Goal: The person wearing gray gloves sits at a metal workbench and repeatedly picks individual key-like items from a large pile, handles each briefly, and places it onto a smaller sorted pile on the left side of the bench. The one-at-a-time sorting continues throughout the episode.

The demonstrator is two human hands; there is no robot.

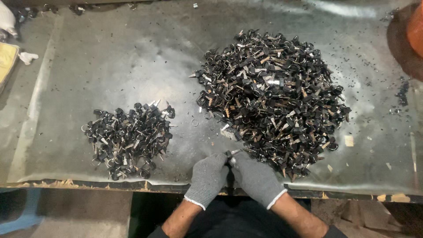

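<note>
Pinching one small black-and-metal part point(232, 154) between them, the left hand point(208, 177) and right hand point(256, 177), both in grey knit gloves, meet just below the large pile point(273, 99) of black plastic-headed metal parts. A second, smaller pile point(128, 136) lies left of it on the dull, scuffed metal sheet point(110, 57). Individual pieces are too tangled to count.

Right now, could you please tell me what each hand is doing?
Left hand: closed, pinching a small key together with the right.
Right hand: closed on the same key.
</note>
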